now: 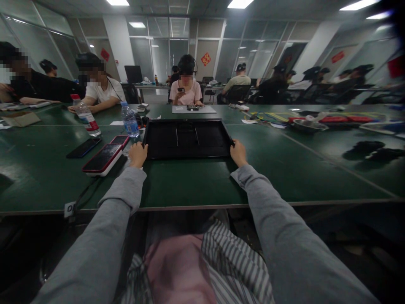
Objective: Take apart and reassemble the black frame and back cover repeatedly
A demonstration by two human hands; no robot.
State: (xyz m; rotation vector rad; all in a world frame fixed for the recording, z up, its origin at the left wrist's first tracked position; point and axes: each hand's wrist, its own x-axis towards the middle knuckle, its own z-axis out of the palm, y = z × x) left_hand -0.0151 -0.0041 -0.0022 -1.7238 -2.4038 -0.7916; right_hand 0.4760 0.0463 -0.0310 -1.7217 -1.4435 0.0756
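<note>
L hand (138, 154) is gripping the black rimmed panel (161, 141) at its left edge, fingers curled closed; R hand (238, 153) is clamping the right edge, same grip. Panel's sitting approx ctr on/just over green table (196, 183), can't tell if lifted. Blue-capped bottle (129, 122) is standing just beyond L hand, nr panel. Red-edged devices (103, 157) are lying left of L hand, dark phone (84, 147) beside 'em. Person in pink (191, 93) is sitting opp.

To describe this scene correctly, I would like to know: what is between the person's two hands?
In the head view, a black panel is between the left hand and the right hand, which hold its opposite sides.
</note>
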